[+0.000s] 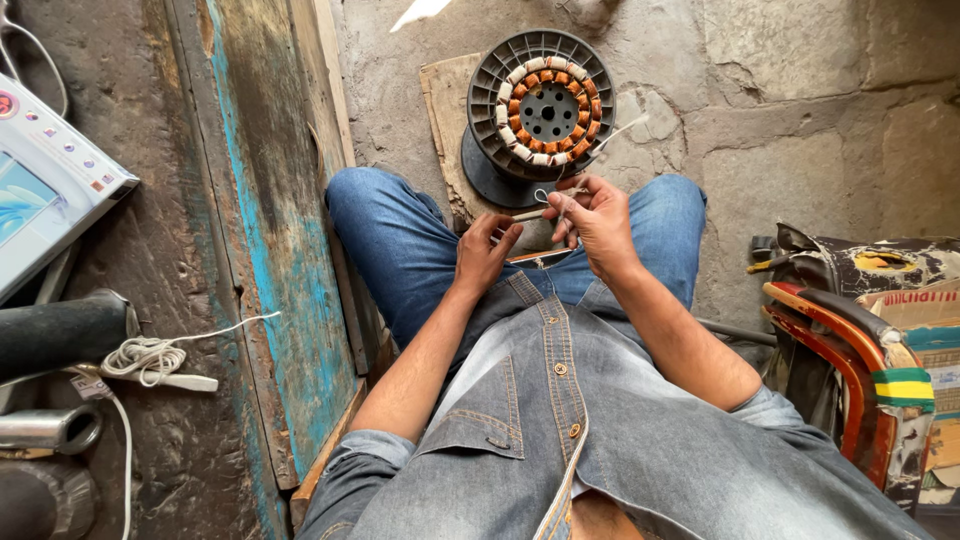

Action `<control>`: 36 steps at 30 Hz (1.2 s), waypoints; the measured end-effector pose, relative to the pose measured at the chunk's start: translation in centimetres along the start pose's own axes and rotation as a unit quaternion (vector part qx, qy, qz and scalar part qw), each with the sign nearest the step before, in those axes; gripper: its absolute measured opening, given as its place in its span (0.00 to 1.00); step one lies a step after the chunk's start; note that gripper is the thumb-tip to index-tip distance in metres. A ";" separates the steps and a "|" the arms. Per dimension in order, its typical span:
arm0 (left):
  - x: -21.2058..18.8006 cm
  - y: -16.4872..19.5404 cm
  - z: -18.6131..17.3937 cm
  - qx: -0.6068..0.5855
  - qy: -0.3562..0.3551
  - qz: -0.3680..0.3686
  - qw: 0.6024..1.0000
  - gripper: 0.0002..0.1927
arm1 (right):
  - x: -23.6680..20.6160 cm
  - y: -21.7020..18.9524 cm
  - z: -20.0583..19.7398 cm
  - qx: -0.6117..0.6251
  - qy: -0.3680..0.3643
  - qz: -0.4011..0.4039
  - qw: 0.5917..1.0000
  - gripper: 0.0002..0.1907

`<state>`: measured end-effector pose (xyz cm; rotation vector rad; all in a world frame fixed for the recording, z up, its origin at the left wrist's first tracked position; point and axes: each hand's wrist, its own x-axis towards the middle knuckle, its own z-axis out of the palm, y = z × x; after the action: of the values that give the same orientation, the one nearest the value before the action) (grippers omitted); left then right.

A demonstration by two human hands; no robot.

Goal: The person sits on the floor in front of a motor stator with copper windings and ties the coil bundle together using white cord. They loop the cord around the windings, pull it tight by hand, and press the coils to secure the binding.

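I sit cross-legged in blue jeans and a denim shirt. A round grey fan-motor stator (542,105) with a ring of copper coils and white insulation lies on the floor just past my knees. A thin white lead (618,133) runs from its coils toward my hands. My right hand (596,218) pinches that lead together with a slim pale tube or sleeve (532,213). My left hand (483,250) rests on my lap, fingers curled, its fingertips close to the near end of the tube. Whether it grips anything is unclear.
A worn board with blue paint (270,230) lies to my left. Beyond it are a white machine panel (45,180), a coiled white cable (150,360) and dark metal cylinders (50,430). At right stands a red-framed chair (850,370) with boxes. A cardboard piece (445,110) lies under the stator.
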<state>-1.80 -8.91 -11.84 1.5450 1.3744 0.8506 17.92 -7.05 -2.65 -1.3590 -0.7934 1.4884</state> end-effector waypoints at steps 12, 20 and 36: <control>-0.1 -0.3 0.2 -0.009 -0.005 0.001 1.000 0.21 | 0.3 2.8 -0.1 -0.006 0.080 -0.109 0.991 0.06; 0.2 -0.3 0.3 0.005 -0.006 0.003 1.000 0.21 | 0.1 1.1 -1.3 -0.003 0.099 -0.190 0.977 0.04; 0.0 -0.1 0.1 0.013 -0.016 0.002 1.000 0.20 | 1.6 4.6 -0.2 0.100 0.044 -0.065 0.992 0.13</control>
<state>-1.78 -8.88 -12.01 1.5750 1.3641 0.8102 17.25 -7.21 -7.45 -1.1917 -0.6465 1.3573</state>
